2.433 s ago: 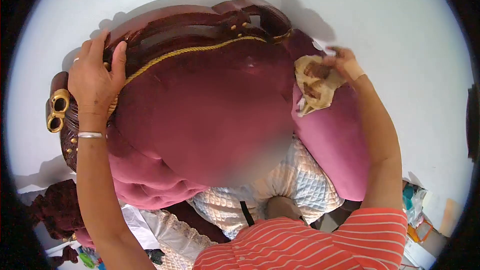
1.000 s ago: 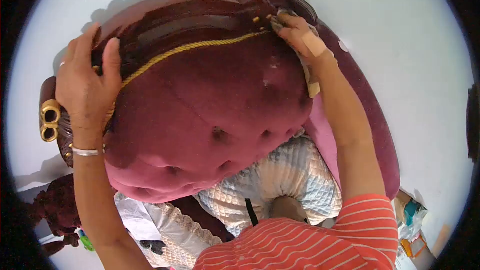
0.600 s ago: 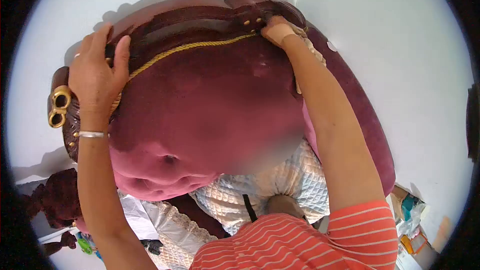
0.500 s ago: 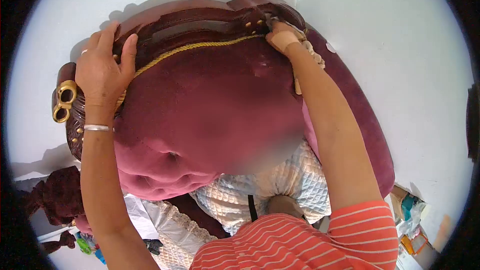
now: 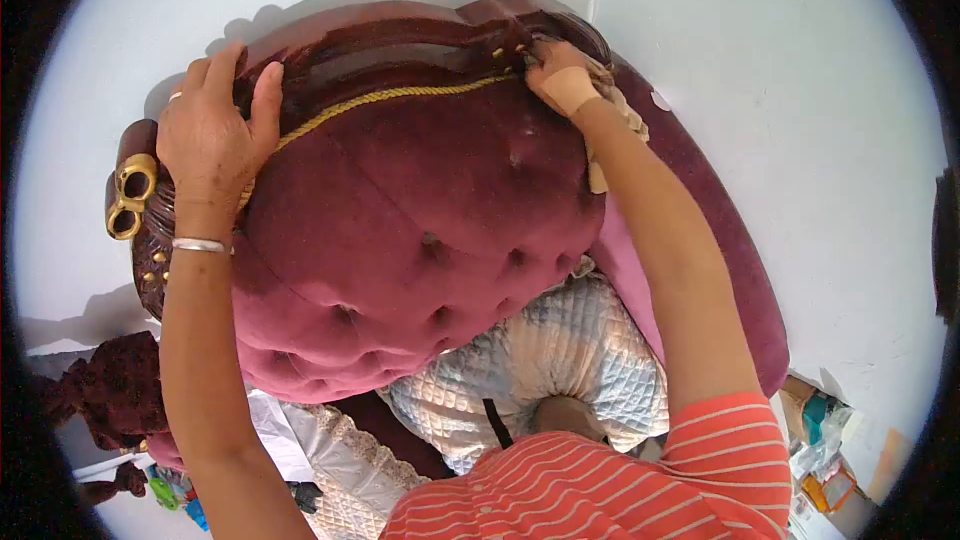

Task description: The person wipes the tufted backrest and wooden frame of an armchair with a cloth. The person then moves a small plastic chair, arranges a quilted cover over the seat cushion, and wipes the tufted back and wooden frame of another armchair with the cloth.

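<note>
- Across the corner of a room, two white walls (image 5: 830,160) meet behind the furniture, with shadows falling on the left one.
- Sofa back (image 5: 400,180): deep red, buttoned, filling the middle of the view.
- Sofa arm (image 5: 690,160): maroon, pinker on its inner face, sloping down at the right; the right forearm covers part of it.
- Quilted cover (image 5: 610,330): pale blue and peach, bunched below the sofa back. A greyish form pressed into it is hard to make out.
- Striped shirt (image 5: 600,480): coral and white, cut off by the bottom edge.
- Wooden rail (image 5: 390,35): dark and glossy, curving along the top of the sofa back, edged by a gold rope (image 5: 370,98).
- Brown bundle (image 5: 120,390): lower left, running into the dark lens border; I cannot tell what it is.
- Left hand (image 5: 212,135): laid on the rail's left part, beside a gold ornament (image 5: 133,182); its grip is apart, thumb spread from the fingers.
- Right hand (image 5: 558,78): bent in at the rail's right part, next to small gold studs, its grip clamped on a cloth; the fingertips are hard to see.
- Cloth (image 5: 625,112): cream, crumpled, trailing right of that hand, partly hidden behind the wrist.
- Bracelet (image 5: 198,244): silvery, on the left wrist.
</note>
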The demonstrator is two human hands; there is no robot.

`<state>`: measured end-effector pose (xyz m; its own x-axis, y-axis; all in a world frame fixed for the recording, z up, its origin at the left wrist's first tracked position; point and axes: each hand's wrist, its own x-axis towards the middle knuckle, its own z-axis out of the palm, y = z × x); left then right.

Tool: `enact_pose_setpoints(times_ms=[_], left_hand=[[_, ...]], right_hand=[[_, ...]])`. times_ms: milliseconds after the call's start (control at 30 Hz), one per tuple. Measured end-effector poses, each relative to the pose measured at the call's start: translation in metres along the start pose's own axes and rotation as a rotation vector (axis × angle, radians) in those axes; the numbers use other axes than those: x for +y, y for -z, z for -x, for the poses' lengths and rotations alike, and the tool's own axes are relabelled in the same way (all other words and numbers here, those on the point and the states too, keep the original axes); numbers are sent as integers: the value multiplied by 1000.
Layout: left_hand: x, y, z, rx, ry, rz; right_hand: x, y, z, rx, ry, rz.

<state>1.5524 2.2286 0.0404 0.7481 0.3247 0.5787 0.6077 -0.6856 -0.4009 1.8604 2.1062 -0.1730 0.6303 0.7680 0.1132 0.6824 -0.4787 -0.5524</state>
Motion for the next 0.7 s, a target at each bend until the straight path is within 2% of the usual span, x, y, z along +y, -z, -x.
enact_pose_setpoints(times_ms=[67,300,333,433,467,633,700], left_hand=[[0,2,-1,-14,-4,-7],[0,3,2,29,-22,-1],[0,2,2,40,-31,-1],[-2,2,1,36,-34,-8],[-1,2,1,31,-30,-7],[-3,4,2,33,-17,-2],[0,1,1,70,-33,14]], right_hand=[[3,-10,13,95,75,-100],[-43,6,47,1,-90,98],[-45,5,51,79,-15,101],[-72,19,63,111,256,92],[-77,11,59,115,282,15],[-138,12,75,404,770,-475],[-138,5,69,347,769,-487]])
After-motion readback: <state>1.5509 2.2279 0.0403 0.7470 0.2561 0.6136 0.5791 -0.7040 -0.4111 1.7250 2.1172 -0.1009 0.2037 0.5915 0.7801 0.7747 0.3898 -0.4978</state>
